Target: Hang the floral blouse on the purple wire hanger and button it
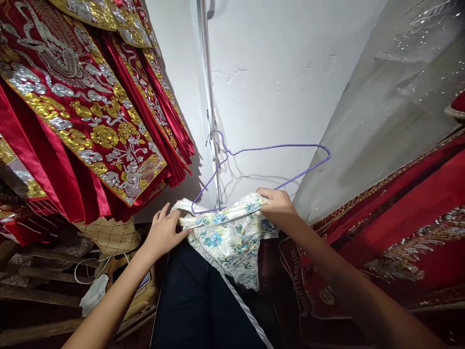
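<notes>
A white cloth with blue flowers [227,242] is draped over the bottom bar of a purple wire hanger [276,148]. The hanger's hook rests on a white vertical rail [208,87] against the wall. My left hand [165,231] pinches the cloth's left end, fingers closed on the fabric. At the cloth's right end, my right hand [278,206] grips the folded edge together with the hanger bar. The lower part of the cloth hangs down over a dark garment [196,300].
Red robes with gold and silver embroidery [83,106] hang at upper left. More red embroidered fabric [399,232] fills the right, beside clear plastic sheeting [392,97]. A woven gold item [109,235], a white cable and wooden planks lie at lower left.
</notes>
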`<action>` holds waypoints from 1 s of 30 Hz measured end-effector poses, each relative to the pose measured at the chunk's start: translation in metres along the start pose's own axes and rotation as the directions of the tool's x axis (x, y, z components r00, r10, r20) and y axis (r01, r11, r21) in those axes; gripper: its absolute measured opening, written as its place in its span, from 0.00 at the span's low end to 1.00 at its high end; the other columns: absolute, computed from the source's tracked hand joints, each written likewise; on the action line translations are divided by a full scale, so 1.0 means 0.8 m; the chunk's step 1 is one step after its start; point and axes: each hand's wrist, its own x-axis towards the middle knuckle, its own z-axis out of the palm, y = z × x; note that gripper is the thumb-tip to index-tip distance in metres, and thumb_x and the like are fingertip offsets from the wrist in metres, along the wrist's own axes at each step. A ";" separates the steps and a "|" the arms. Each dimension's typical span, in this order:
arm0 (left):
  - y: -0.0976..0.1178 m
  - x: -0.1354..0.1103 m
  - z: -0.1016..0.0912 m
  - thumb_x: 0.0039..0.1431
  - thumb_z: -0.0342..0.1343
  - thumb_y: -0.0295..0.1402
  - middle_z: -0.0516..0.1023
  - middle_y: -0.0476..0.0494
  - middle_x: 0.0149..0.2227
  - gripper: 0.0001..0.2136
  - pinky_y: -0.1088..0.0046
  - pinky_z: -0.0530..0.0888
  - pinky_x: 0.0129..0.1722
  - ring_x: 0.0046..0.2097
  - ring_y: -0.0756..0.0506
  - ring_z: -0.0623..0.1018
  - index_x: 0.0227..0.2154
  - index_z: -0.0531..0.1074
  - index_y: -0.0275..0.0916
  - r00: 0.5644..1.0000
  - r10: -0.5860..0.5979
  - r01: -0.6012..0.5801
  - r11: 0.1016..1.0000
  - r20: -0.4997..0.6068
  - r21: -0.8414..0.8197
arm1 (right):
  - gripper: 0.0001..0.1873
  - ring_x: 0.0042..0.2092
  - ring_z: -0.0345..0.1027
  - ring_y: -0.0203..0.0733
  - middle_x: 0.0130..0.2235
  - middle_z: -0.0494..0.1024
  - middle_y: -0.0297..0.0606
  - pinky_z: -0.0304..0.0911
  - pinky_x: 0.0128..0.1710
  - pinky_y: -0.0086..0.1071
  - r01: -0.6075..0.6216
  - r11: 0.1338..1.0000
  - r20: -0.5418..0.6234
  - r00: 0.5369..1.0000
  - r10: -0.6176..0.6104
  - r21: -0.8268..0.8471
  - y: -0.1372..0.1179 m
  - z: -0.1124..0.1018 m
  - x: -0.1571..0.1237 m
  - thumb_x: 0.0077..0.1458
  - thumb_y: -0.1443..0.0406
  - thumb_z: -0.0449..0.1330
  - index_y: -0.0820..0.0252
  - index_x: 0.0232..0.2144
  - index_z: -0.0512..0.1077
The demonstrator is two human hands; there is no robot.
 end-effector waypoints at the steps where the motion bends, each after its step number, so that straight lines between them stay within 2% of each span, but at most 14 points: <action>1: 0.005 0.003 -0.005 0.32 0.75 0.37 0.81 0.38 0.42 0.17 0.48 0.40 0.68 0.68 0.26 0.56 0.24 0.72 0.44 0.999 0.053 -0.053 0.999 -0.001 -0.009 | 0.01 0.27 0.48 0.34 0.22 0.56 0.29 0.41 0.24 0.29 0.003 1.000 0.005 1.000 -0.003 0.030 0.002 0.004 0.001 0.37 0.68 0.52 0.59 0.20 0.61; 3: 0.018 0.007 -0.014 0.40 0.71 0.36 0.80 0.38 0.47 0.12 0.49 0.41 0.68 0.71 0.29 0.52 0.24 0.72 0.44 0.985 0.172 -0.172 0.985 0.003 -0.014 | 0.04 0.28 0.48 0.34 0.23 0.55 0.28 0.42 0.25 0.29 0.008 0.993 0.028 1.000 -0.011 0.118 0.004 0.013 0.000 0.40 0.67 0.53 0.58 0.19 0.59; 5: 0.032 0.011 -0.021 0.44 0.69 0.33 0.80 0.38 0.47 0.09 0.51 0.45 0.69 0.71 0.30 0.53 0.23 0.72 0.44 0.969 0.247 -0.246 0.969 0.020 -0.036 | 0.07 0.28 0.47 0.34 0.23 0.54 0.28 0.43 0.25 0.28 0.006 0.978 0.061 0.998 -0.019 0.207 0.003 0.025 -0.002 0.43 0.65 0.55 0.58 0.20 0.58; 8: 0.051 0.014 -0.027 0.43 0.68 0.32 0.80 0.38 0.41 0.10 0.50 0.53 0.68 0.69 0.30 0.58 0.20 0.70 0.44 0.962 0.270 -0.262 0.957 0.050 -0.122 | 0.07 0.28 0.48 0.34 0.23 0.55 0.28 0.45 0.26 0.28 -0.002 0.960 0.093 0.995 -0.025 0.279 0.000 0.040 -0.006 0.45 0.65 0.54 0.58 0.20 0.59; 10: 0.059 0.013 -0.029 0.42 0.67 0.32 0.81 0.38 0.40 0.10 0.49 0.56 0.66 0.67 0.29 0.61 0.18 0.69 0.44 0.961 0.271 -0.262 0.952 0.044 -0.158 | 0.06 0.28 0.49 0.34 0.23 0.56 0.28 0.45 0.26 0.28 -0.009 0.963 0.108 0.994 -0.021 0.271 -0.001 0.046 -0.007 0.45 0.66 0.53 0.58 0.20 0.59; 12: 0.063 0.011 -0.029 0.44 0.66 0.31 0.81 0.39 0.43 0.10 0.48 0.57 0.66 0.66 0.29 0.62 0.19 0.69 0.43 0.949 0.312 -0.305 0.945 0.048 -0.118 | 0.05 0.28 0.49 0.34 0.22 0.57 0.28 0.45 0.26 0.28 -0.016 0.970 0.110 0.994 -0.011 0.241 -0.001 0.049 -0.006 0.45 0.67 0.53 0.58 0.20 0.59; 16: 0.066 0.011 -0.027 0.54 0.59 0.31 0.78 0.40 0.54 0.08 0.51 0.59 0.65 0.67 0.33 0.63 0.22 0.67 0.42 0.906 0.413 -0.417 0.908 0.091 0.032 | 0.05 0.28 0.50 0.34 0.23 0.57 0.29 0.46 0.26 0.28 -0.023 0.970 0.092 0.996 0.001 0.242 -0.001 0.059 -0.007 0.44 0.67 0.53 0.58 0.21 0.59; 20: 0.065 0.019 -0.038 0.55 0.58 0.32 0.78 0.38 0.53 0.07 0.51 0.62 0.64 0.65 0.33 0.66 0.23 0.67 0.42 0.910 0.406 -0.412 0.907 0.078 0.082 | 0.06 0.27 0.49 0.34 0.22 0.56 0.29 0.46 0.26 0.29 -0.003 0.970 0.074 0.997 -0.015 0.242 -0.006 0.069 -0.007 0.47 0.66 0.52 0.58 0.20 0.59; 23: 0.057 0.021 -0.055 0.56 0.58 0.33 0.78 0.39 0.52 0.09 0.53 0.63 0.64 0.66 0.34 0.65 0.23 0.66 0.42 0.913 0.399 -0.407 0.903 0.084 0.139 | 0.05 0.27 0.48 0.34 0.22 0.56 0.29 0.43 0.25 0.29 -0.013 0.982 0.060 0.998 0.001 0.191 -0.006 0.062 -0.005 0.45 0.68 0.51 0.58 0.21 0.58; 26: 0.045 0.017 -0.069 0.58 0.58 0.34 0.78 0.41 0.53 0.11 0.57 0.63 0.64 0.65 0.36 0.66 0.22 0.64 0.41 0.935 0.353 -0.355 0.920 0.045 0.165 | 0.05 0.26 0.48 0.33 0.21 0.55 0.28 0.41 0.24 0.29 -0.037 0.987 0.020 0.999 0.034 0.156 0.000 0.054 -0.002 0.41 0.70 0.50 0.58 0.21 0.56; 28: 0.042 0.017 -0.068 0.59 0.58 0.36 0.76 0.41 0.55 0.11 0.58 0.62 0.65 0.64 0.37 0.68 0.24 0.65 0.40 0.947 0.321 -0.320 0.934 0.020 0.156 | 0.06 0.26 0.48 0.33 0.21 0.55 0.28 0.41 0.24 0.29 -0.033 0.979 0.048 0.999 0.024 0.201 0.001 0.058 -0.004 0.41 0.71 0.51 0.58 0.20 0.55; 30: 0.045 0.021 -0.058 0.60 0.57 0.38 0.75 0.41 0.56 0.11 0.58 0.61 0.65 0.63 0.37 0.68 0.25 0.66 0.40 0.954 0.297 -0.299 0.943 0.039 0.147 | 0.08 0.25 0.48 0.33 0.21 0.55 0.29 0.42 0.24 0.30 0.011 0.962 0.111 0.993 -0.042 0.273 -0.004 0.069 -0.009 0.45 0.69 0.53 0.58 0.20 0.56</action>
